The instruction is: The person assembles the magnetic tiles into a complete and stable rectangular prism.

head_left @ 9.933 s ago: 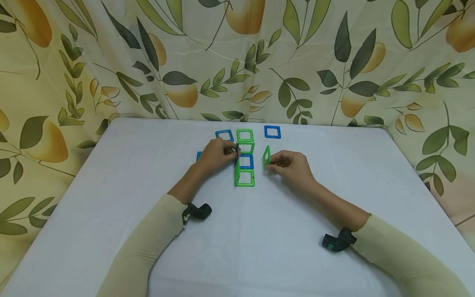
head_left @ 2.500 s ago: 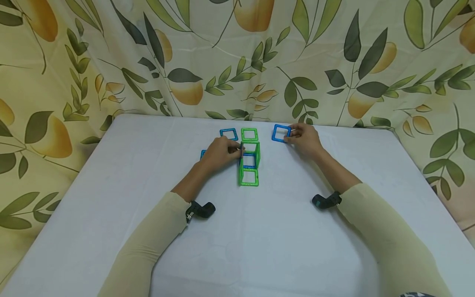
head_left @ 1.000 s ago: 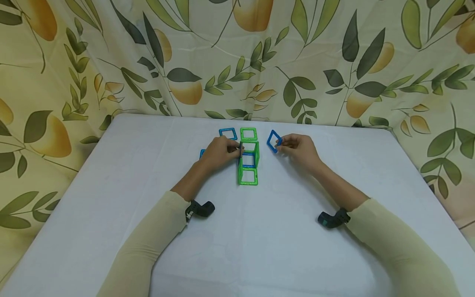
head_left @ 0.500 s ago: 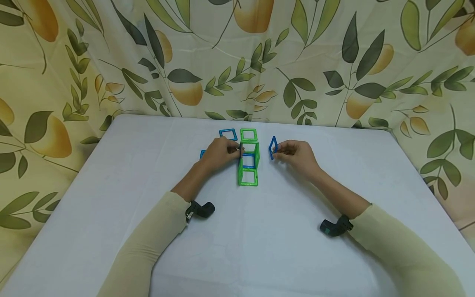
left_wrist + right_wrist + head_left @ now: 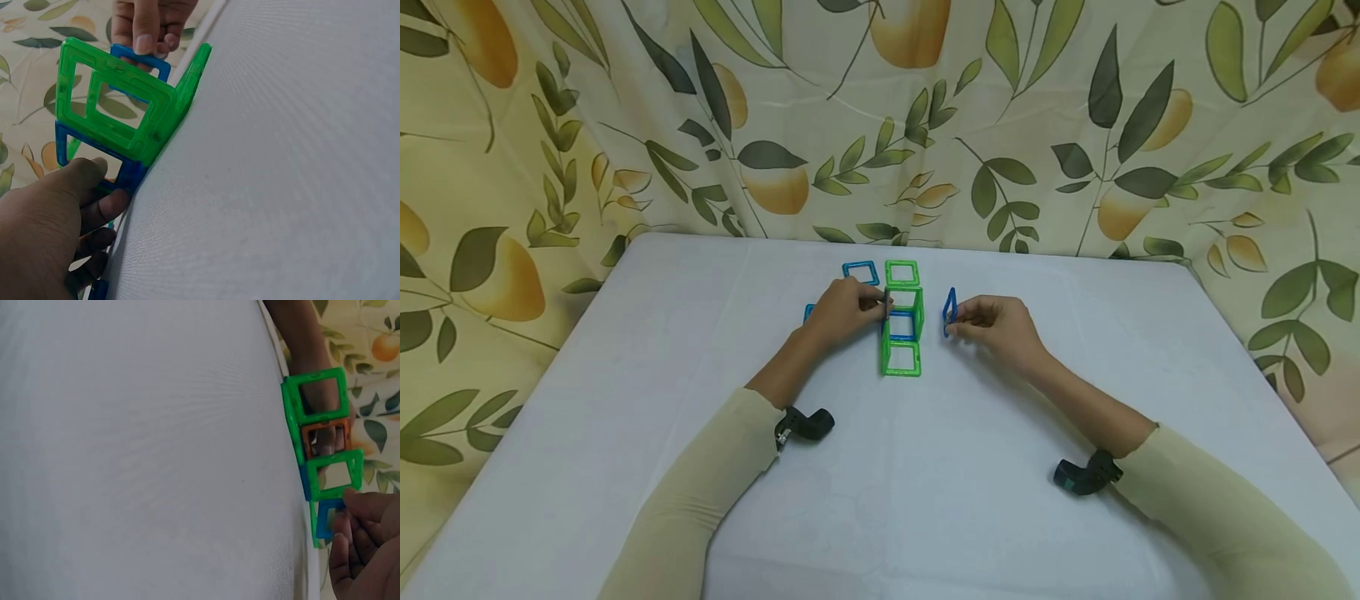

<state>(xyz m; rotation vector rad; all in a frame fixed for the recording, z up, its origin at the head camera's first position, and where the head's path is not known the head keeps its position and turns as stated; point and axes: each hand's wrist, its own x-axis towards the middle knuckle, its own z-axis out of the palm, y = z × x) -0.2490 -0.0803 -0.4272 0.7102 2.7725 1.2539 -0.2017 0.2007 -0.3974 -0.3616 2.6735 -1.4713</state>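
Several square magnetic tiles form a low structure mid-table in the head view. A green tile (image 5: 902, 372) lies flat at its near end, and a blue tile (image 5: 904, 337) lies behind that. Green tiles stand upright along its sides, one on the right (image 5: 920, 321). My left hand (image 5: 850, 308) pinches an upright tile (image 5: 887, 304) on the left side; its colour differs between views. Just right of the structure, and apart from it in the head view, my right hand (image 5: 1003, 329) pinches a loose blue tile (image 5: 164, 70) on edge.
Behind my left hand lies a flat blue tile (image 5: 861, 272); another blue tile (image 5: 808, 312) is mostly hidden by that hand. A flat green tile (image 5: 902, 284) is at the structure's far end. The white table (image 5: 880, 500) meets a patterned curtain (image 5: 1037, 125) behind.
The green tile my right hand held earlier now stands on the structure's right side. That hand has brought the blue tile from the back right nearer and turned it on edge. My left hand stays put.
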